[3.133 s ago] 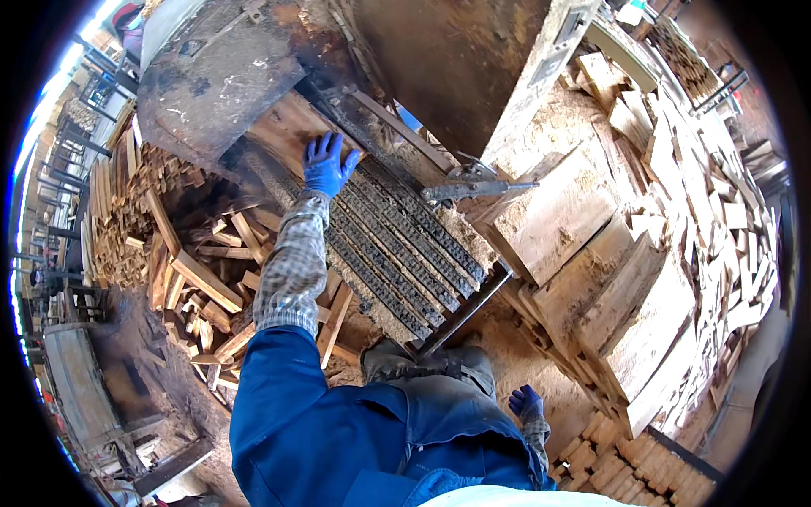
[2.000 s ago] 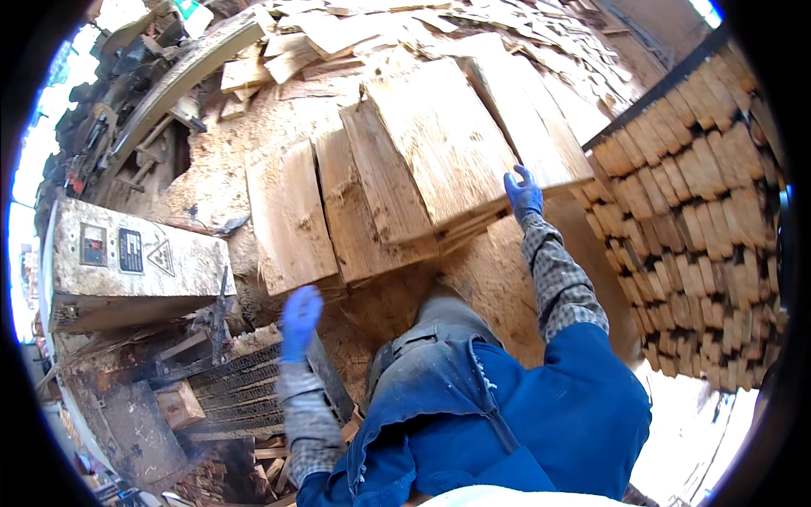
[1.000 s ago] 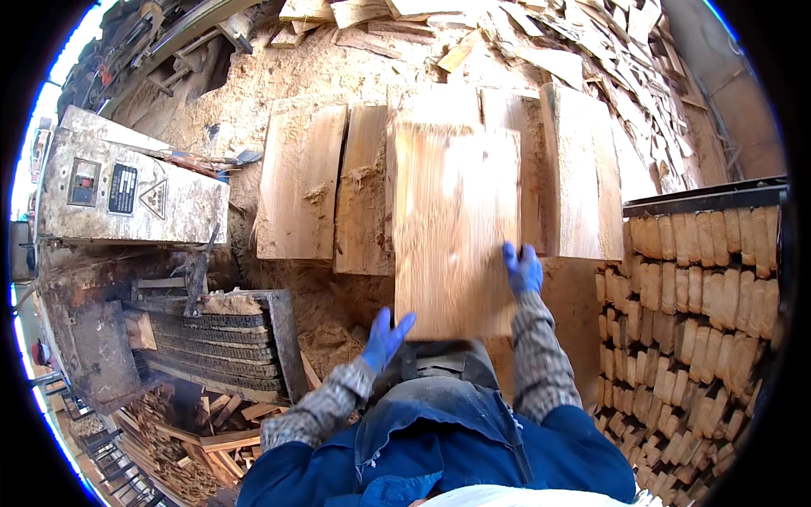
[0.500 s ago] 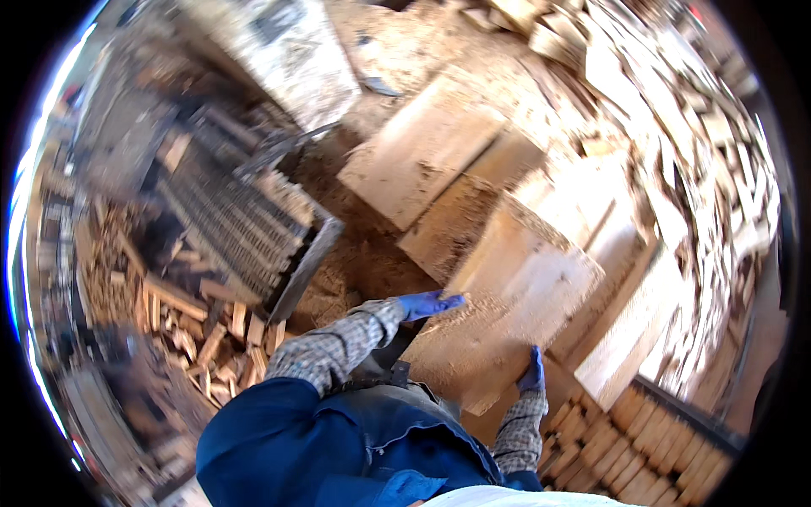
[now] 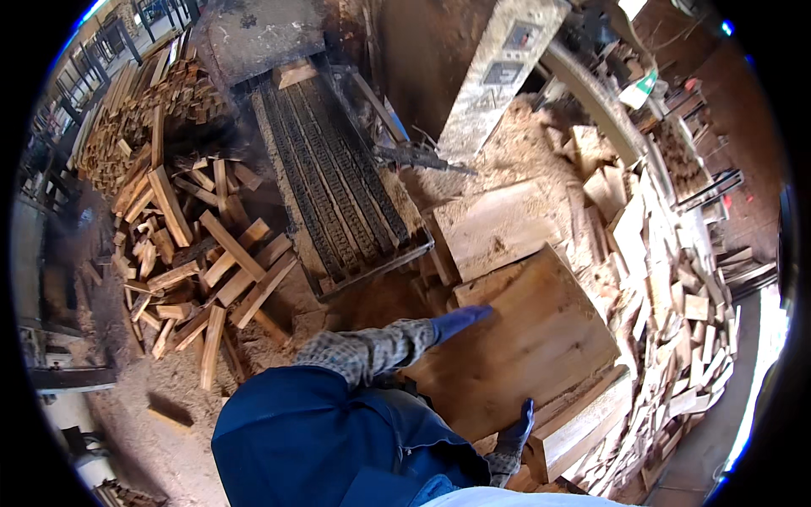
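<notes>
A wide, flat wooden board (image 5: 541,329) lies in front of me, tilted in view, with its near corner close to my waist. My left hand (image 5: 460,323), in a blue-purple glove, reaches across its left edge; the fingers are stretched out on top of the wood. At the near right edge is my right hand (image 5: 524,416), in the same kind of glove, seen side-on with its fingers straight and its palm toward the board. Whatever lies under the board is mostly hidden, and so is my right thumb.
A paler board (image 5: 498,228) with sawdust lies just beyond. Left of it stands a blackened ribbed conveyor bed (image 5: 338,186) with a metal rim. Split wood pieces (image 5: 207,262) are heaped further left. Along the right runs a bank of wood offcuts (image 5: 676,355). A pale control panel (image 5: 507,68) stands behind.
My view has swung left, bringing the conveyor and wood heap further in. The loose sawdust on the board's top is mostly gone. Both hands remain at its edges.
</notes>
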The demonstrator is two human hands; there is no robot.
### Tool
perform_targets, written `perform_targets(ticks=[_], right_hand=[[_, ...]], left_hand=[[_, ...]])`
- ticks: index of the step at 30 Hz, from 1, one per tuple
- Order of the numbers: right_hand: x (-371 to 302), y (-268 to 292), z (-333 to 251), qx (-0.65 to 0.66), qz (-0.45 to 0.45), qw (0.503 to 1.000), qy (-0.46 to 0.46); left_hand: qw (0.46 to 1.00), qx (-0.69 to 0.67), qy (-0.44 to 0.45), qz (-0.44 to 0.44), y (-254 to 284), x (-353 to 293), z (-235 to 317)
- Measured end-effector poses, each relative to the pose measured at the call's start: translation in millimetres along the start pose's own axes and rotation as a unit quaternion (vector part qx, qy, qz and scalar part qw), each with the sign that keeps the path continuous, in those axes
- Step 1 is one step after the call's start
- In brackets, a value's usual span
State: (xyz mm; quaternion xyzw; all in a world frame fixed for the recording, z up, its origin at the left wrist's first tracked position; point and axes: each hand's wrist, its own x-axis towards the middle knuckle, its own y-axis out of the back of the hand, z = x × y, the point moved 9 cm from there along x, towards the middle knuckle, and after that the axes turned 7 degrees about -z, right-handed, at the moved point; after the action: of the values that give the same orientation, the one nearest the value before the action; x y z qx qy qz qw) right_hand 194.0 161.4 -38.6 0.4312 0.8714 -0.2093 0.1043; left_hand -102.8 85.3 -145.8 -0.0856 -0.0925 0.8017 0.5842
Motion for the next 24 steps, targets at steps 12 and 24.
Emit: perform_targets(ticks=[12, 24], right_hand=[[11.9, -492.5, -135.4, -0.556, -0.093, 0.784, 0.259], [-64.6, -606.5, 97.9, -0.605, -0.355, 0.519, 0.488]], left_hand=[[0.792, -0.019, -0.463, 0.398, 300.0, -186.9, 416.3], [0.793, 0.028, -0.128, 0.595, 441.9, -383.4, 238.9]])
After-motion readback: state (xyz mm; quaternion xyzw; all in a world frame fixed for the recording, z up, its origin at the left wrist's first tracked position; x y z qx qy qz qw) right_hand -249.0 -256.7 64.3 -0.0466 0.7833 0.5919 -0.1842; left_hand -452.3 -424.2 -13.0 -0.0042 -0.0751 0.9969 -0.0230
